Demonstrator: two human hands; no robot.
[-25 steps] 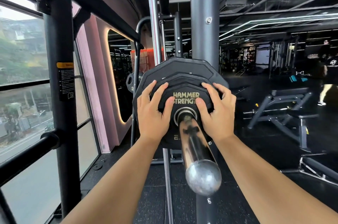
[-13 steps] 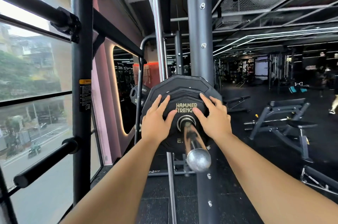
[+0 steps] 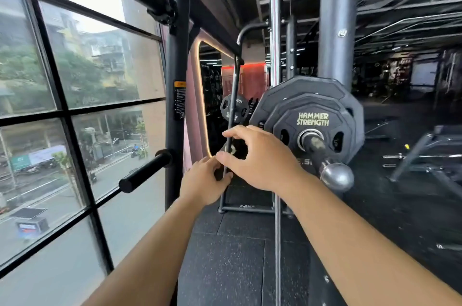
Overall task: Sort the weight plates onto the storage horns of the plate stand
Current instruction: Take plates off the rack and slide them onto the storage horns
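Close by the window [image 3: 75, 80], the left hand [image 3: 202, 185] curls by a thin rod [image 3: 235, 80], grip unclear, and the right hand [image 3: 260, 158] hangs loosely spread and empty, both now off the plates [image 3: 312, 105], which sit home on the horn [image 3: 316, 149], so a small plate [image 3: 241, 108] beyond looks next

head cam | looks forward, slightly down | near — plates [image 3: 310, 115] close ahead
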